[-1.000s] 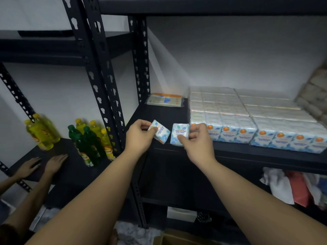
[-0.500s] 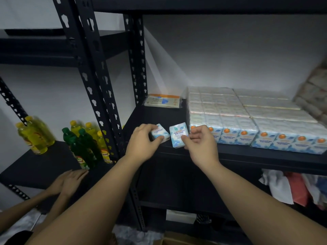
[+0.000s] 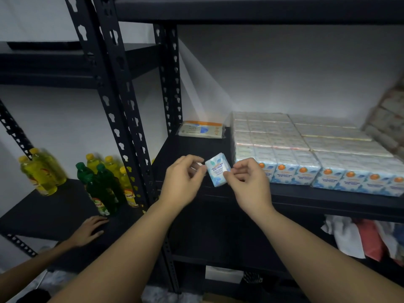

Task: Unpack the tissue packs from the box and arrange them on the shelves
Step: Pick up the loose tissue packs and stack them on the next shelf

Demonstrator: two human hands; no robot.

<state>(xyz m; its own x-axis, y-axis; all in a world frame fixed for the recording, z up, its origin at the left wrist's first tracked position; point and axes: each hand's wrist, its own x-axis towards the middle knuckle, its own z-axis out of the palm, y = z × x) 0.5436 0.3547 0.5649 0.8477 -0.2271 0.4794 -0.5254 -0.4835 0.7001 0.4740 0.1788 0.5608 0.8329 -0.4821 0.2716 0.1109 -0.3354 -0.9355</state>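
The pack stands upright over the shelf edge, pinched by the right hand — the row lies just to its right. The left hand is blurred; its grip cannot be told.

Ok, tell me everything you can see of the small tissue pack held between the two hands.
The tissue pack is a small, roughly square packet in glossy white wrap with blue leaf-like patterns and blue print reading "fragrance free mini tissue". It looks sealed and slightly tilted, its printed face toward the camera. It sits at the shelf's front edge, just left of the stacked packs. The right hand pinches its right side; the left hand meets its left edge, blurred.
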